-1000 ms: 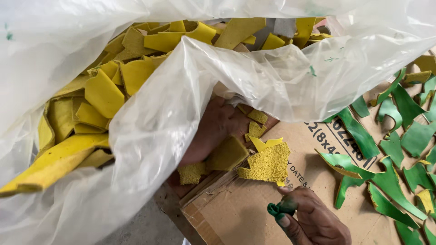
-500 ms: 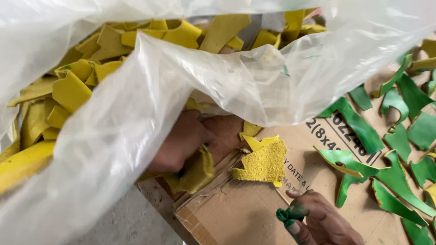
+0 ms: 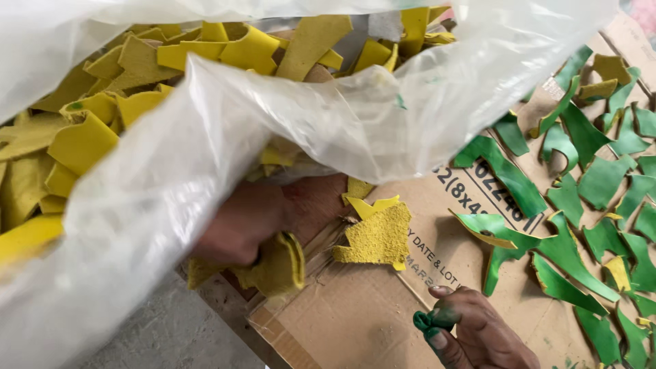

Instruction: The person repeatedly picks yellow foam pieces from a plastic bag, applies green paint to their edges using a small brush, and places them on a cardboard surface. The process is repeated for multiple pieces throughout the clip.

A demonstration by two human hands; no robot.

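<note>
The left hand (image 3: 239, 222) is closed around a bunch of yellow offcuts (image 3: 277, 263), thin scraps that look like leather or suede, and holds them just under the drooping lip of a large clear plastic bag (image 3: 225, 137). The bag, above and to the left of that hand, is stuffed with more yellow scraps (image 3: 137, 68) of the same kind. Just to the right of the left hand, a rough-faced yellow piece (image 3: 376, 236) with a smaller smooth yellow sliver on top lies loose on the flattened cardboard (image 3: 342, 321).

The right hand (image 3: 475, 335), at the bottom edge of the view, has its fingers pinched together on a small rolled green scrap (image 3: 427, 320). Up and to the right of it, many green offcuts (image 3: 581, 205) are spread flat over the cardboard, some showing a yellowish underside.

The work in hand looks like sorting by colour: yellow into the bag, green left on the board. The handful sits at the bag's mouth, so the next move would call for lifting the sagging plastic edge clear, pushing the bunch inside and letting go without spilling, then gathering the loose yellow piece nearby.
</note>
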